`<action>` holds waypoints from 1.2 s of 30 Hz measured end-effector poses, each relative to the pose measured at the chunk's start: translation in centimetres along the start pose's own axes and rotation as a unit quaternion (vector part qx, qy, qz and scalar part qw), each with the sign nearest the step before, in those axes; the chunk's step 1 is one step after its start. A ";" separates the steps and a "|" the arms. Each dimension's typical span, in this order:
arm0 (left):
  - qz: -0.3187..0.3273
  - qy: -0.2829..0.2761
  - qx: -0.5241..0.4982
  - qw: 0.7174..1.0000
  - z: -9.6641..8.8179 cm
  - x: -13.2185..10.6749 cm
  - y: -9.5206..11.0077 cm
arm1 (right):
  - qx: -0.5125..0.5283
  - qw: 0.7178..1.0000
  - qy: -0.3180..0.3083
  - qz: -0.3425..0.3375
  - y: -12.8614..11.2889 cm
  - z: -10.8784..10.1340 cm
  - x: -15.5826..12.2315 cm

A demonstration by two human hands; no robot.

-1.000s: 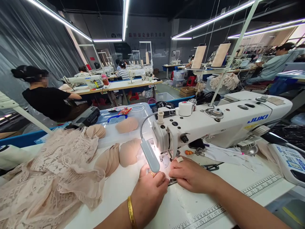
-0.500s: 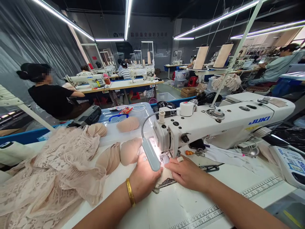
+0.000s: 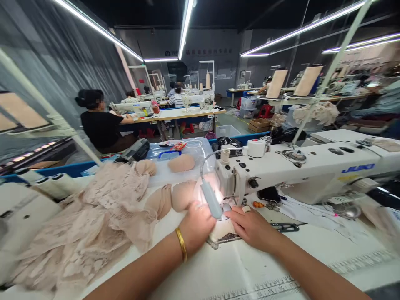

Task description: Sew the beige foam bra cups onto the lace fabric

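Note:
My left hand (image 3: 198, 227), with a gold bangle at its wrist, is closed at the sewing machine's needle area. A pale pink fabric piece (image 3: 200, 188) rises from its fingers, partly hidden by the small grey lamp (image 3: 211, 200). From the other side my right hand (image 3: 254, 227) reaches in, fingers bent together, index tip beside the presser foot. What lies under that fingertip is too small to make out. The white sewing machine (image 3: 281, 166) stands over both hands. Left of them lie beige oval pads (image 3: 183, 196) and a fanned stack of pads (image 3: 160, 202).
Beige lace fabric (image 3: 93, 225) is heaped on the left. Behind the pads sits a clear plastic box (image 3: 196, 146) with another pad on its lid. Thread snips (image 3: 286, 227) and white cloth (image 3: 308, 212) lie to the right. A person in black (image 3: 100, 125) sits farther back.
My view has swung left, so the scene sits farther right and more thread spools show at left. Both hands keep their place at the needle. The pink piece stands out more behind the lamp.

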State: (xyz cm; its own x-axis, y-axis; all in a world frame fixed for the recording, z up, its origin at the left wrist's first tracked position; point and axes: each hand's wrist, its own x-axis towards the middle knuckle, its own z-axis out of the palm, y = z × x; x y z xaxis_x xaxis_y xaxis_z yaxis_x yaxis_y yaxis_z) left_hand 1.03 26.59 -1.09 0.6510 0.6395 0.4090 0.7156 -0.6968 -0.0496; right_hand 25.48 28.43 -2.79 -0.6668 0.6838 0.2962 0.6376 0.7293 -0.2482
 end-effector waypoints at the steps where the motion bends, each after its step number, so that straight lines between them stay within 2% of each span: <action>1: -0.003 -0.011 0.014 1.000 -0.5 -1.2 1.0 | 0.007 1.000 0.003 -0.007 0.1 0.2 -0.3; 4: -0.030 -0.036 0.055 0.997 -2.9 -5.4 3.4 | 0.029 0.999 0.016 -0.026 1.2 1.6 -1.1; 7: -0.159 -0.002 0.119 0.980 -5.8 -9.7 3.9 | 0.044 0.998 0.026 -0.039 2.5 3.2 -1.5; 10: -0.282 0.053 0.185 0.940 -8.4 -13.3 2.3 | 0.049 0.995 0.040 -0.073 2.7 3.7 -1.4; 13: -0.323 0.073 0.206 0.921 -10.0 -15.5 -0.3 | 0.038 0.991 0.048 -0.119 1.3 2.9 -1.1; 16: -0.307 0.067 0.173 0.934 -10.6 -16.4 -2.5 | 0.026 0.988 0.049 -0.146 -1.5 1.7 -1.1; 19: -0.265 0.091 0.130 0.951 -11.0 -16.4 -3.1 | 0.043 0.983 0.066 -0.164 -5.0 0.2 -1.6; 22: -0.207 0.137 0.068 0.966 -12.3 -16.0 -1.9 | 0.090 0.977 0.077 -0.176 -8.7 -2.0 -2.2; 25: -0.133 0.155 -0.119 0.972 -14.7 -14.8 0.4 | 0.158 0.968 0.087 -0.176 -12.0 -4.8 -2.2; 27: -0.102 0.125 -0.284 0.945 -16.2 -13.8 1.9 | 0.183 0.961 0.112 -0.174 -13.7 -6.3 -1.9; 30: -0.092 0.072 -0.474 0.873 -17.0 -12.1 2.8 | 0.175 0.958 0.128 -0.188 -15.2 -7.4 -1.1; 32: -0.102 0.053 -0.584 0.804 -16.1 -11.0 2.4 | 0.196 0.953 0.100 -0.208 -15.4 -7.3 -0.6; 34: -0.154 0.020 -0.654 0.741 -14.4 -10.2 1.3 | 0.250 0.945 0.079 -0.197 -15.3 -6.7 -0.2; 35: -0.195 -0.006 -0.658 0.727 -13.4 -9.9 0.6 | 0.280 0.941 0.081 -0.173 -15.1 -6.3 -0.1; 36: -0.239 -0.031 -0.640 0.729 -12.6 -9.8 0.1 | 0.303 0.938 0.087 -0.140 -14.8 -6.0 0.1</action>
State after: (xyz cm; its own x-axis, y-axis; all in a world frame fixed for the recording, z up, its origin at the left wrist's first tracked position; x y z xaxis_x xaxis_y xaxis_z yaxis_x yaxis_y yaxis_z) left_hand -8.49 16.18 6.35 0.4422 0.8951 0.0571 0.0673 -0.0965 0.9931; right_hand 18.30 17.56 6.42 -0.6693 0.4875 0.5607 0.0743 0.7948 -0.6023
